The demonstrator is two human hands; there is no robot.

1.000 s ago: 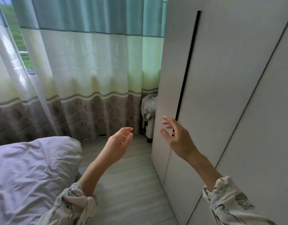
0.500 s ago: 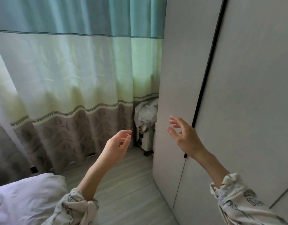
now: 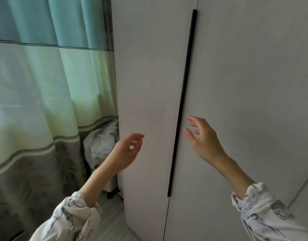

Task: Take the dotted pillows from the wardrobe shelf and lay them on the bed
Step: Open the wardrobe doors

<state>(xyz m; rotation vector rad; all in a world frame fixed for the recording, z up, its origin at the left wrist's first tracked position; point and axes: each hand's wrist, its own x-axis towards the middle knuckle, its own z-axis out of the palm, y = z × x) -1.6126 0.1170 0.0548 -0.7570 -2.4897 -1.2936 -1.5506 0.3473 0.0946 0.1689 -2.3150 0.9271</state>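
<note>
The wardrobe [image 3: 236, 84] fills the right side, its pale doors closed; the pillows inside cannot be seen. A curtain [image 3: 45, 84] banded teal, pale green and grey hangs to its left. A long black handle [image 3: 182, 101] runs down the seam between two doors. A white crumpled bundle [image 3: 101, 146] sits in the corner between curtain and wardrobe. The right hand [image 3: 204, 138] hovers just right of the handle, fingers spread and loosely bent, holding nothing. The left hand [image 3: 127, 153] is raised before the left door, fingers relaxed, empty. Both sleeves are white with a dark print.
</note>
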